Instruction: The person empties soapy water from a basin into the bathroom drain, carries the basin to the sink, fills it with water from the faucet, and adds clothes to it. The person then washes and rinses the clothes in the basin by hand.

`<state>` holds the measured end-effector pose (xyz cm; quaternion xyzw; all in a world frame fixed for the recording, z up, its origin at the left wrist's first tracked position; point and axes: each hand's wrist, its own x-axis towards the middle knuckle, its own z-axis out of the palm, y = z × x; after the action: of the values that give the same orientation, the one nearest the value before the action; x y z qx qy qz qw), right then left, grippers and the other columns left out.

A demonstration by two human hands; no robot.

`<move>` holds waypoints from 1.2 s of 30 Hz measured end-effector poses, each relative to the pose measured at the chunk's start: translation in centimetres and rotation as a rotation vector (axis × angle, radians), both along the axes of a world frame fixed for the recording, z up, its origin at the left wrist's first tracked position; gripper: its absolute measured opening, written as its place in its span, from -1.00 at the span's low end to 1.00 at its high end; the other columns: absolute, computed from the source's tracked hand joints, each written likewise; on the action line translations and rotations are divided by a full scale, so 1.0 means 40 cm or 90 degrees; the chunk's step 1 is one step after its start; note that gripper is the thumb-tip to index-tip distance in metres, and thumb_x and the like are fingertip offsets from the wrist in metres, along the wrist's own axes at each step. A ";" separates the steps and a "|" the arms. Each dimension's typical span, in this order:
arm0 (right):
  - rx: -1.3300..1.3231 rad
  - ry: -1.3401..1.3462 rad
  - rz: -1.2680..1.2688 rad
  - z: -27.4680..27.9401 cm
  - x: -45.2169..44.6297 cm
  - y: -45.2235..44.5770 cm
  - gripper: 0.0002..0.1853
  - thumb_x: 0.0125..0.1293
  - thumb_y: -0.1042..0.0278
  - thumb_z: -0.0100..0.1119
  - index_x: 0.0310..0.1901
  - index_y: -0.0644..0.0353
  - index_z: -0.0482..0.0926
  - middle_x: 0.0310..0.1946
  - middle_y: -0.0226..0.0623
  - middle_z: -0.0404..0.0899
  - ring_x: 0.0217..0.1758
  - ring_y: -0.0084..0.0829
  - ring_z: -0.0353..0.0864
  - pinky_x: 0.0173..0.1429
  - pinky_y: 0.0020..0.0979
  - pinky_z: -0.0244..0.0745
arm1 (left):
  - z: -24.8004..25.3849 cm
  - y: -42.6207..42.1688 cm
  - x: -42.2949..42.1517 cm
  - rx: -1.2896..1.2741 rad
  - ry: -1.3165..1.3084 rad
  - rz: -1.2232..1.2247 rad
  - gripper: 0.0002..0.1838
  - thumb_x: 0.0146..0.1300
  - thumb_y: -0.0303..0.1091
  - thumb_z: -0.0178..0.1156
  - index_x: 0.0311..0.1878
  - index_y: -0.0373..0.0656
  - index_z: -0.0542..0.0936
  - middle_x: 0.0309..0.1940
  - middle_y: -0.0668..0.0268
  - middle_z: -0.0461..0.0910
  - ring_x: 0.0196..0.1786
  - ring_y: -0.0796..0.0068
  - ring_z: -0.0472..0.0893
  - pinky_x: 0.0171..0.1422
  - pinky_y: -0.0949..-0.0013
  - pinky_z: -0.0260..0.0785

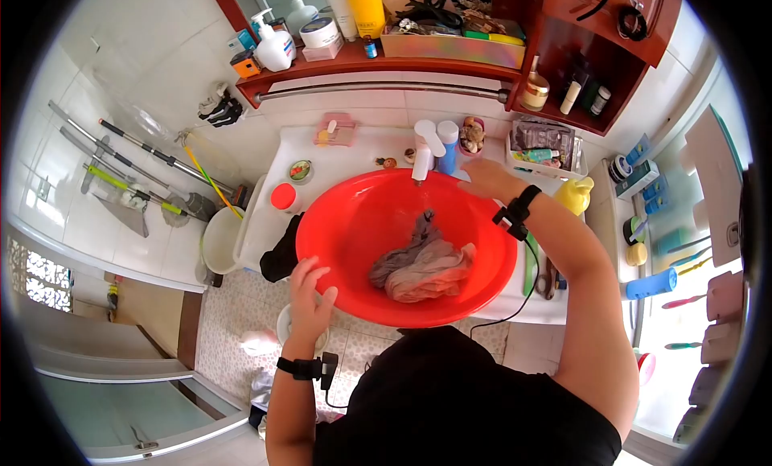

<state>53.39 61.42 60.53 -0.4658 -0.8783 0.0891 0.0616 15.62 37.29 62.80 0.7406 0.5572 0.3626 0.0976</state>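
A large red basin (338, 201) rests on the white washstand under a white tap (422, 164). Inside it lies a crumpled wet-looking cloth, with a dark grey part (400, 258) and a paler pinkish-grey part (426, 275). My left hand (308, 299) is at the basin's left front rim with its fingers spread, holding nothing; whether it touches the rim I cannot tell. At the back right rim, my right hand (489, 182) has its fingers stretched towards the tap and a blue bottle (447, 148). Nothing shows in its grasp.
Black cloth (283, 249) hangs over the washstand's left edge beside a red-lidded jar (283, 197). A tray of packets (547, 148) and a yellow bottle (573, 195) stand right. Above runs a metal rail (386, 86) under a red shelf (346, 64). A bucket (223, 241) is left.
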 end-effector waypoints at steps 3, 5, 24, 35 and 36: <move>-0.149 -0.120 -0.149 -0.033 0.053 -0.057 -0.51 0.11 0.04 0.09 -0.08 0.31 0.46 -0.13 0.01 0.55 -0.03 0.01 0.53 0.08 -0.13 0.42 | -0.030 0.029 -0.006 0.032 -0.062 0.117 -0.52 0.12 -0.32 0.21 0.11 -0.23 0.37 0.08 0.08 0.39 0.19 0.11 0.32 0.29 0.17 0.13; -0.161 -0.131 -0.205 -0.090 0.091 -0.095 -0.50 0.11 0.04 0.08 -0.10 0.36 0.47 -0.12 0.03 0.54 -0.03 0.04 0.53 0.08 -0.14 0.42 | -0.029 0.052 -0.015 0.041 -0.124 0.196 -0.49 0.14 -0.29 0.21 0.14 -0.25 0.35 0.08 0.11 0.40 0.16 0.17 0.37 0.25 0.21 0.18; -0.527 0.226 -0.332 -0.208 0.201 -0.138 -0.35 -0.09 -0.06 0.36 -0.18 0.45 0.57 -0.38 -0.11 0.62 -0.36 -0.26 0.62 -0.31 -0.31 0.50 | -0.012 0.164 -0.086 -0.531 -0.527 0.137 -0.55 0.05 -0.44 0.22 0.05 -0.38 0.45 -0.06 0.18 0.56 -0.04 0.39 0.57 0.07 0.39 0.37; -0.337 0.235 -0.434 -0.272 0.185 -0.145 -0.45 -0.13 0.05 0.34 -0.26 0.46 0.59 -0.34 0.08 0.61 -0.22 -0.13 0.62 -0.12 -0.27 0.49 | -0.090 0.159 -0.103 -0.393 -0.679 0.073 -0.52 -0.02 -0.60 0.11 0.07 -0.41 0.40 -0.03 0.13 0.53 -0.03 0.32 0.55 0.11 0.35 0.36; -0.335 0.237 -0.434 -0.265 0.182 -0.150 -0.45 -0.13 0.05 0.34 -0.26 0.46 0.59 -0.34 0.08 0.61 -0.22 -0.13 0.62 -0.12 -0.27 0.49 | -0.093 0.158 -0.104 -0.382 -0.682 0.062 -0.52 -0.01 -0.60 0.11 0.08 -0.41 0.40 -0.03 0.13 0.53 -0.03 0.32 0.55 0.11 0.35 0.36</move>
<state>60.67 55.44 49.94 -0.7036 -0.5969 0.3653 0.1235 11.48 43.60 59.09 0.3694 0.5416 0.5155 0.5517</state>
